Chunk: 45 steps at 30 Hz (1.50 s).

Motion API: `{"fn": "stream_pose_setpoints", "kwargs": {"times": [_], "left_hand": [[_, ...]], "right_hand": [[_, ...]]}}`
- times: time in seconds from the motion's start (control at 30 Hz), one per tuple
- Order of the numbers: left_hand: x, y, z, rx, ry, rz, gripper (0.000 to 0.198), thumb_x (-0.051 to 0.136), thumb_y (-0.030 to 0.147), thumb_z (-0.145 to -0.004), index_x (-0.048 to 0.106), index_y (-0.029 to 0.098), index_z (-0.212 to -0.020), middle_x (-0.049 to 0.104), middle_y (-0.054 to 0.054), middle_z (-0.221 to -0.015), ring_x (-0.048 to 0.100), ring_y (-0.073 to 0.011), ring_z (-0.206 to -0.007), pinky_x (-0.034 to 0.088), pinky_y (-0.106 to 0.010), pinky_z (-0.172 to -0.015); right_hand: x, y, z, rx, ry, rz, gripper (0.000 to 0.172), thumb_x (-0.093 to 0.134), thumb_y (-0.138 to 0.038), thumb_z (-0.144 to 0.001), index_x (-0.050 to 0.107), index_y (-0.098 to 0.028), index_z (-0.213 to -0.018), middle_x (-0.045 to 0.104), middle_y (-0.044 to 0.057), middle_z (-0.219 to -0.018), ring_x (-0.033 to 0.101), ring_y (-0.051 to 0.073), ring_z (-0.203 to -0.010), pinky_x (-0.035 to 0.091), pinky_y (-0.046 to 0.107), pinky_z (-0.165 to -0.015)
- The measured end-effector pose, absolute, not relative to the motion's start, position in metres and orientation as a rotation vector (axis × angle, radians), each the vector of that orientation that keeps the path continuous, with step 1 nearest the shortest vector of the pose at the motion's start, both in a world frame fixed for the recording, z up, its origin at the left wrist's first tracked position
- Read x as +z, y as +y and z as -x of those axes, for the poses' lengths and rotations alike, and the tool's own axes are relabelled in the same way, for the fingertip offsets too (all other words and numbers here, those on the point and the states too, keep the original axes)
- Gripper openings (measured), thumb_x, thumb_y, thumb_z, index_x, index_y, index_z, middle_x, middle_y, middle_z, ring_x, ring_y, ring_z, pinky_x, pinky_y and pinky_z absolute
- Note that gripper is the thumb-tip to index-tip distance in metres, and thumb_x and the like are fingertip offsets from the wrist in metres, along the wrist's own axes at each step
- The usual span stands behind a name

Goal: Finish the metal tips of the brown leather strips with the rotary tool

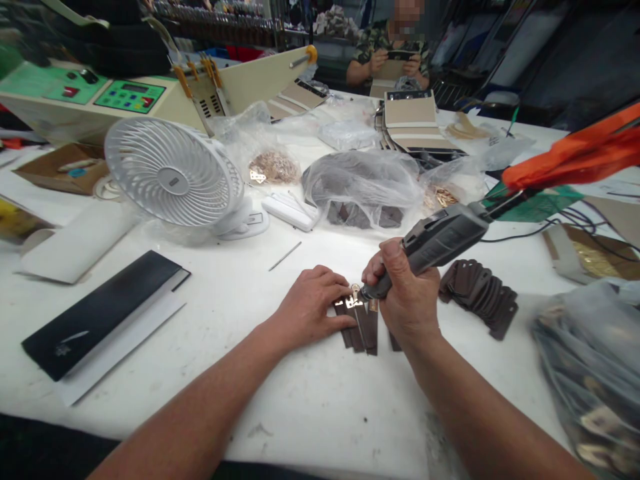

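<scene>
My right hand is wrapped round a grey corded power tool, its tip pointing down at a small shiny metal fitting. That fitting sits on top of a few dark brown leather strips lying on the white table. My left hand lies flat on the left ends of those strips, fingers pressed down beside the fitting. A fanned pile of the same brown strips rests just right of my right hand.
A white desk fan stands at the left, behind it a beige machine with a green panel. Plastic bags of parts lie mid-table, another bag at right. A black folder lies at left. A person sits opposite.
</scene>
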State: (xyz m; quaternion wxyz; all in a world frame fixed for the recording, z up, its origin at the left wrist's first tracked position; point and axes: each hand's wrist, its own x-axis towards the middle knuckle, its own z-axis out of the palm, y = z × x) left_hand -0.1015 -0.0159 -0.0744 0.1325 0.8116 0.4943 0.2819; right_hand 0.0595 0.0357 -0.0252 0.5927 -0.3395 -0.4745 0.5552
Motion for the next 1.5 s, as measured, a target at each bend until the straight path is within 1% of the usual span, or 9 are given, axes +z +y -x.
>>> {"fn": "stream_pose_setpoints", "kwargs": {"times": [0.23, 0.43, 0.6, 0.77, 0.97, 1.37, 1.5], "left_hand": [[-0.077, -0.015, 0.102, 0.835, 1.425, -2.333, 0.048, 0.077, 0.059, -0.085, 0.074, 0.024, -0.117, 0.073, -0.001, -0.121, 0.06, -0.0223, -0.111, 0.043, -0.042, -0.098], [-0.079, -0.012, 0.103, 0.833, 1.436, -2.33, 0.049, 0.077, 0.062, -0.084, 0.074, 0.024, -0.116, 0.073, -0.001, -0.122, 0.061, -0.0224, -0.111, 0.043, -0.041, -0.096], [-0.081, -0.011, 0.104, 0.83, 1.413, -2.337, 0.052, 0.074, 0.065, -0.085, 0.073, 0.024, -0.117, 0.073, -0.001, -0.123, 0.061, -0.0219, -0.11, 0.042, -0.041, -0.097], [-0.081, -0.012, 0.104, 0.819, 1.422, -2.33, 0.052, 0.075, 0.064, -0.084, 0.073, 0.026, -0.119, 0.072, 0.0, -0.123, 0.061, -0.0215, -0.111, 0.042, -0.041, -0.097], [-0.082, -0.012, 0.104, 0.793, 1.446, -2.337, 0.045, 0.075, 0.063, -0.085, 0.075, 0.029, -0.114, 0.072, 0.003, -0.122, 0.059, -0.0211, -0.109, 0.042, -0.041, -0.096], [-0.079, -0.012, 0.103, 0.778, 1.438, -2.326, 0.041, 0.076, 0.062, -0.085, 0.076, 0.028, -0.108, 0.072, 0.003, -0.121, 0.059, -0.0221, -0.111, 0.043, -0.041, -0.097], [-0.076, -0.011, 0.103, 0.757, 1.43, -2.327, 0.039, 0.076, 0.06, -0.085, 0.077, 0.026, -0.105, 0.073, 0.002, -0.118, 0.059, -0.0226, -0.109, 0.044, -0.041, -0.096]], "right_hand": [[-0.032, 0.037, -0.056, 1.285, -1.103, 0.83, 0.053, 0.084, -0.059, -0.079, 0.056, -0.015, -0.089, 0.052, -0.003, -0.061, 0.054, 0.011, -0.051, 0.048, 0.023, -0.051], [-0.037, 0.037, -0.058, 1.318, -1.113, 0.787, 0.051, 0.084, -0.056, -0.08, 0.056, -0.015, -0.09, 0.053, -0.002, -0.063, 0.054, 0.011, -0.052, 0.048, 0.023, -0.051], [-0.035, 0.037, -0.056, 1.31, -1.152, 0.842, 0.054, 0.082, -0.061, -0.081, 0.056, -0.015, -0.088, 0.052, -0.002, -0.062, 0.054, 0.011, -0.052, 0.048, 0.022, -0.051], [-0.035, 0.037, -0.055, 1.302, -1.147, 0.842, 0.055, 0.082, -0.063, -0.08, 0.055, -0.015, -0.088, 0.051, -0.002, -0.061, 0.053, 0.01, -0.052, 0.048, 0.023, -0.051], [-0.037, 0.035, -0.055, 1.286, -1.138, 0.829, 0.053, 0.082, -0.06, -0.082, 0.054, -0.015, -0.086, 0.051, -0.002, -0.061, 0.052, 0.01, -0.051, 0.048, 0.022, -0.051], [-0.036, 0.034, -0.054, 1.274, -1.207, 0.836, 0.05, 0.08, -0.059, -0.084, 0.057, -0.014, -0.086, 0.052, -0.002, -0.061, 0.052, 0.01, -0.05, 0.046, 0.022, -0.049], [-0.035, 0.032, -0.053, 1.238, -1.29, 0.861, 0.046, 0.078, -0.055, -0.085, 0.058, -0.014, -0.083, 0.055, 0.0, -0.062, 0.054, 0.011, -0.053, 0.048, 0.023, -0.053]]}}
